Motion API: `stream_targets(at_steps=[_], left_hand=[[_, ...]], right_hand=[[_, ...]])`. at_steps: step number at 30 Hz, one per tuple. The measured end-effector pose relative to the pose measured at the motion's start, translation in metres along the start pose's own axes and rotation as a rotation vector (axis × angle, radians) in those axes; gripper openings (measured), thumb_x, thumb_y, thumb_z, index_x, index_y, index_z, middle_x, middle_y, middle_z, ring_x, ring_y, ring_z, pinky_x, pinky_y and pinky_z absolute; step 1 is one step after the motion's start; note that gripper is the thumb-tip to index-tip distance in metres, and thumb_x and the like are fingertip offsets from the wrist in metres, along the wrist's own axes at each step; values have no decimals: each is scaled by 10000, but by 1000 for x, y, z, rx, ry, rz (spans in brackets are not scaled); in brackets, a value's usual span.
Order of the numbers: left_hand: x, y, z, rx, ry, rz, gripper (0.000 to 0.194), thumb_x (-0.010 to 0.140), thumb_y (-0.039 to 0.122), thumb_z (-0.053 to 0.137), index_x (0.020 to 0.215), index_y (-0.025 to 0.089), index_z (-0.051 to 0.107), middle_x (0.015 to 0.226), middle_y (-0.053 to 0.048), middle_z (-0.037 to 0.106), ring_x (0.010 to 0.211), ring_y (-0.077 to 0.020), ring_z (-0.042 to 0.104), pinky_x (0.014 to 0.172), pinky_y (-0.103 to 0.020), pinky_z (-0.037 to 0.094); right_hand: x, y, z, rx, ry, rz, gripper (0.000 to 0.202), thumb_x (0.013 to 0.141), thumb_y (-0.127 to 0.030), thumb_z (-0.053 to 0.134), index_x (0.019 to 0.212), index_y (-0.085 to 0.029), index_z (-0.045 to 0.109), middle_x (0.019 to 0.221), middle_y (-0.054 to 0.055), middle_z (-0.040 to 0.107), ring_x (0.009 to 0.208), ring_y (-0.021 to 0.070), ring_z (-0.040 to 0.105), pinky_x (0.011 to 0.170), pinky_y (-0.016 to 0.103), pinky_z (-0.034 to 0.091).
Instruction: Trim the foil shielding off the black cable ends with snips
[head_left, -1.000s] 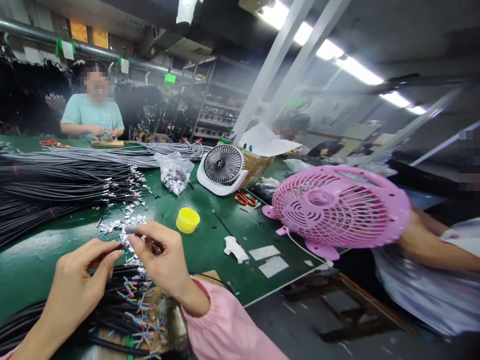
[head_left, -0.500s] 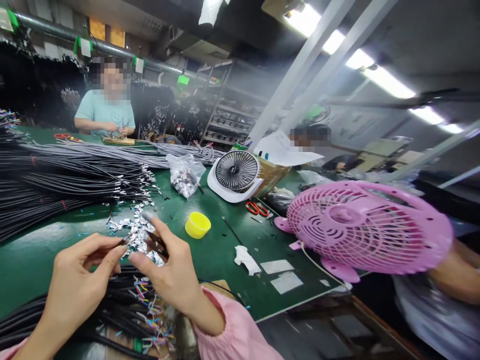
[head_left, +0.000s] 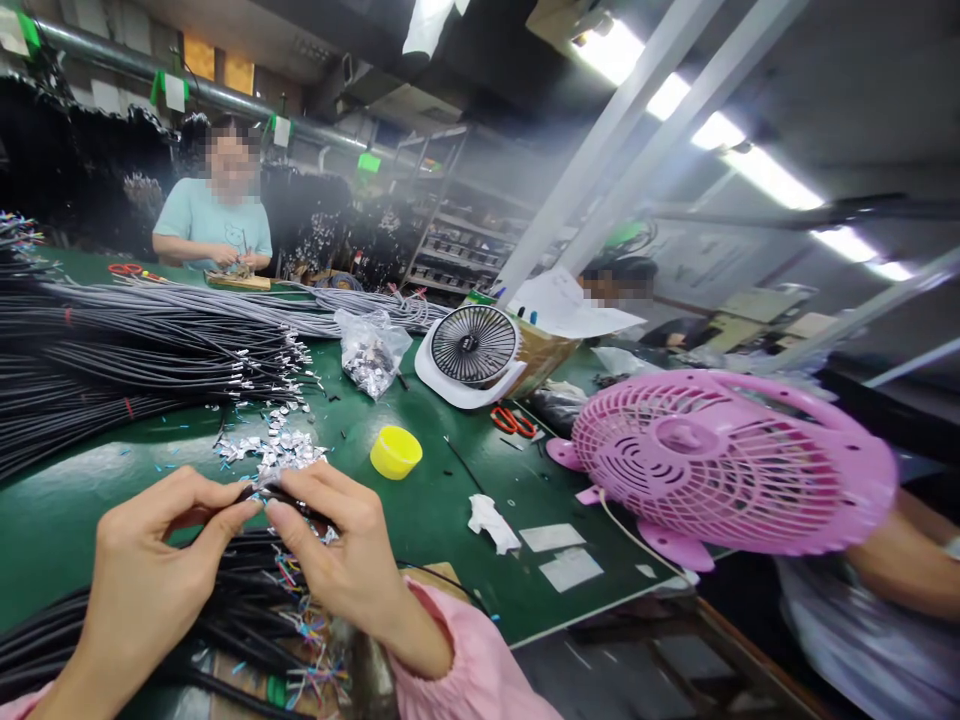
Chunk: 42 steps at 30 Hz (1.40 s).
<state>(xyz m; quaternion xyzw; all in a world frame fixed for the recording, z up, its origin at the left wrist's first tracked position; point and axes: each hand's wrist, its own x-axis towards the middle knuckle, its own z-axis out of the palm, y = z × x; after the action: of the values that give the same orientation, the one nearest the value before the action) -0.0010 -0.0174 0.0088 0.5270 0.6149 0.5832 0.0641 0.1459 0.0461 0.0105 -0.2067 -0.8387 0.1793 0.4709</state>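
Note:
Between the thumb and forefinger of my left hand point(head_left: 161, 560) is the end of a black cable point(head_left: 245, 493). My right hand point(head_left: 349, 545) closes its thumb and forefinger at the tip of that cable, its forefinger ending in something grey. A dark thin item lies in the curl of my right fingers, too hidden to name. Just beyond both hands is a heap of silvery foil scraps point(head_left: 289, 445). Below them lie thick black cables point(head_left: 247, 640) with stripped, coloured wire ends point(head_left: 307, 625).
Bundled black cables point(head_left: 135, 350) lie at the left. A yellow tub point(head_left: 396, 452), a plastic bag point(head_left: 371, 350), a white fan point(head_left: 472, 350), orange scissors point(head_left: 514, 420) and a large pink fan point(head_left: 720, 460) stand or lie rightward. A co-worker point(head_left: 214, 225) sits across the table.
My right hand has come down and left, and its parted thumb and forefinger have closed at the cable tip. My left hand stays nearly in place with the cable.

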Motion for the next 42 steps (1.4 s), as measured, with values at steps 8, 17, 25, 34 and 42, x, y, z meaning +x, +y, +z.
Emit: stream_targets(at_steps=[8, 17, 25, 34, 42], left_hand=[[-3, -3, -1, -47, 19, 8, 106, 712, 318, 744, 612, 291, 720, 583, 90, 688, 511, -103, 637, 550, -182, 552], [8, 5, -8, -178, -311, -19, 329, 833, 350, 597, 529, 236, 653, 391, 69, 515, 332, -76, 458, 351, -156, 386], [0, 0, 1, -228, -134, -59, 130, 693, 296, 745, 577, 260, 699, 529, 76, 629, 467, -81, 587, 455, -122, 470], [9, 11, -2, -154, -294, 75, 269, 785, 304, 616, 536, 247, 698, 474, 47, 599, 418, -91, 552, 393, -127, 430], [6, 12, -3, -134, -445, 12, 384, 839, 407, 566, 501, 231, 619, 447, 42, 570, 379, -103, 483, 348, -176, 360]], right_hand=[[0, 0, 0, 26, 22, 25, 241, 925, -154, 580, 697, -152, 657, 695, 50, 655, 607, 158, 582, 545, 249, 462], [2, 1, -11, 90, -4, 114, 224, 873, -119, 637, 663, -153, 706, 634, 22, 623, 572, 131, 556, 529, 228, 440], [1, 4, -11, 214, 79, 200, 150, 816, -208, 693, 917, -184, 801, 618, 9, 655, 563, 140, 584, 543, 254, 496], [-1, 2, -6, 242, 43, 165, 258, 785, -89, 541, 783, -194, 777, 658, 16, 717, 590, 144, 642, 592, 252, 535], [4, 10, -11, 225, 5, 160, 231, 894, -158, 548, 884, -201, 775, 701, 12, 682, 590, 126, 578, 569, 235, 497]])
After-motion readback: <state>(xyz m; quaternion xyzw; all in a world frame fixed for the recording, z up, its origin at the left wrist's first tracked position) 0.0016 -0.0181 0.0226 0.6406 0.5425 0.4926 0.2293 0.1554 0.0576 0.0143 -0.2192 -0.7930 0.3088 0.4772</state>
